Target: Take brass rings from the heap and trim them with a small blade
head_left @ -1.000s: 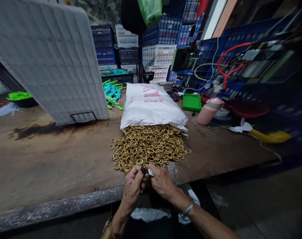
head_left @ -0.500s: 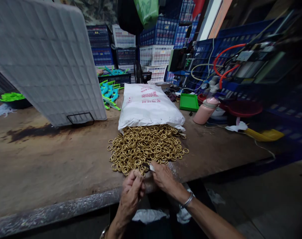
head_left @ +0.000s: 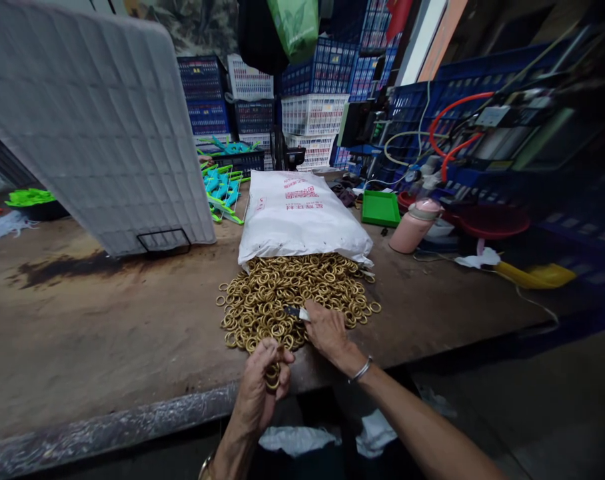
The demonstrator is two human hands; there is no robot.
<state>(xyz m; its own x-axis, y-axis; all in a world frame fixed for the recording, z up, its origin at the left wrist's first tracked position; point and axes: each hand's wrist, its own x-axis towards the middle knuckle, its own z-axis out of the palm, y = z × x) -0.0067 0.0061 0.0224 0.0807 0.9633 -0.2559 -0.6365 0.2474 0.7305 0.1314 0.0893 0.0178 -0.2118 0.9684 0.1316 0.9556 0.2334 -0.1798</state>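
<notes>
A heap of gold-coloured rings (head_left: 282,287) lies on the brown worktable (head_left: 132,333), spilling from under a white printed sack (head_left: 302,213). At the near edge of the heap, my left hand (head_left: 257,375) is closed around a few gold rings (head_left: 272,381), its thumb and fingertips pinched together. My right hand (head_left: 328,335) grips a small knife-like tool with a dark blade (head_left: 293,311) and a pale, white-wrapped handle (head_left: 305,314). The blade points left over the rings. Part of the handle is hidden by the fingers.
A large whitish ribbed panel (head_left: 107,133) stands on a black wire stand at left. Behind the sack are teal and green plastic pieces (head_left: 225,190). On the right are a green tray (head_left: 380,208), a pink bottle (head_left: 413,228) and a yellow scoop (head_left: 537,275). Stacked crates (head_left: 315,115) rise behind.
My right hand has moved up and away over the heap with the blade, apart from my left hand. My left hand has turned, and rings now show in its grasp.
</notes>
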